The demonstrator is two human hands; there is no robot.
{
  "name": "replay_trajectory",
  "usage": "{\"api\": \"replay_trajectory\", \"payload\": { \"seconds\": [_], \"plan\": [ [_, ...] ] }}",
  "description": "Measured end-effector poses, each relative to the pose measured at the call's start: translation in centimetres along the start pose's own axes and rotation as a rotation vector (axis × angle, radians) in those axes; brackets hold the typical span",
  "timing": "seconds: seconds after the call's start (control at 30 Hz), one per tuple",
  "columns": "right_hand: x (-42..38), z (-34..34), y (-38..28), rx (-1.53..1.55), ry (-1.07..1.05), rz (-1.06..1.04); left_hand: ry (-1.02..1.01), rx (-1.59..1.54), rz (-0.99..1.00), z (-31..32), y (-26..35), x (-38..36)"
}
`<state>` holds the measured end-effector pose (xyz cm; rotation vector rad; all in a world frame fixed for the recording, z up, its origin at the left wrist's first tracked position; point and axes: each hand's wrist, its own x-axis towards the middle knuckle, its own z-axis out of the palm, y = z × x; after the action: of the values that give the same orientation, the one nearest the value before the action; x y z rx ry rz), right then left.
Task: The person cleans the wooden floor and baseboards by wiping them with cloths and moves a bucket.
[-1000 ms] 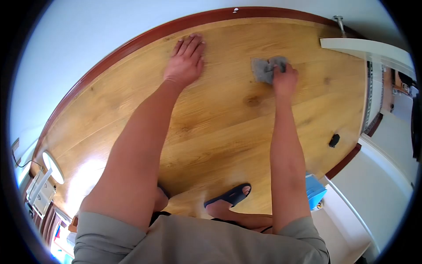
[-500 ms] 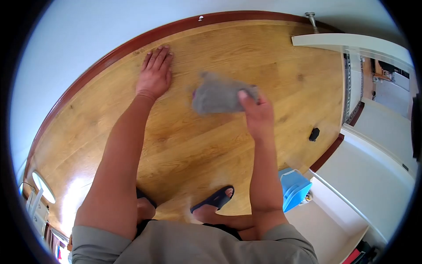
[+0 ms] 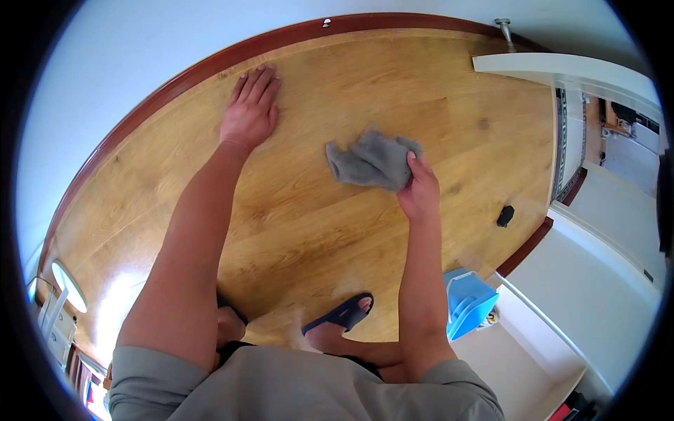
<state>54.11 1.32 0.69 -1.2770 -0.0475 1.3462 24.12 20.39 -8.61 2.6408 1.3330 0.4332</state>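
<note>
My left hand (image 3: 250, 111) lies flat on the wooden floor (image 3: 295, 231), fingers stretched toward the skirting board. To its right, my right hand (image 3: 420, 188) grips a grey cloth (image 3: 375, 161) by its right edge, thumb on top. The cloth is crumpled, with a folded end pointing left and its far edge slightly blurred. Under it, the floorboards show a light brown grain.
A dark red skirting board (image 3: 281, 48) curves along the wall. A white door (image 3: 562, 65) stands at the upper right, near a metal doorstop (image 3: 504, 34). A small black object (image 3: 505, 216) lies on the floor at right, and a blue plastic bin (image 3: 469, 302) stands nearer me.
The grey cloth has shifted right and crumpled from a flatter, blurred shape. My right hand still holds it and sits slightly lower. My left hand stays on the floor.
</note>
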Motion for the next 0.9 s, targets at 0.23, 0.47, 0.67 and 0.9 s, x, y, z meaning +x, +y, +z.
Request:
{"api": "replay_trajectory", "payload": {
  "seconds": [0.23,0.47,0.67,0.9],
  "plan": [
    [-3.6,7.2,1.0,-0.505,-0.418,0.219,0.018,-0.001,0.01,0.7,-0.2,0.2],
    [-0.6,7.6,10.4,-1.551,0.106,-1.012,0.095,-0.029,0.041,1.6,-0.7,0.2],
    [0.5,8.1,14.7,-1.687,-0.274,-0.934,0.06,0.008,0.035,1.3,-0.5,0.2],
    [10.5,10.6,7.1,-1.828,-0.215,-1.03,-0.021,0.08,0.031,0.2,-0.1,0.4]
  ]
}}
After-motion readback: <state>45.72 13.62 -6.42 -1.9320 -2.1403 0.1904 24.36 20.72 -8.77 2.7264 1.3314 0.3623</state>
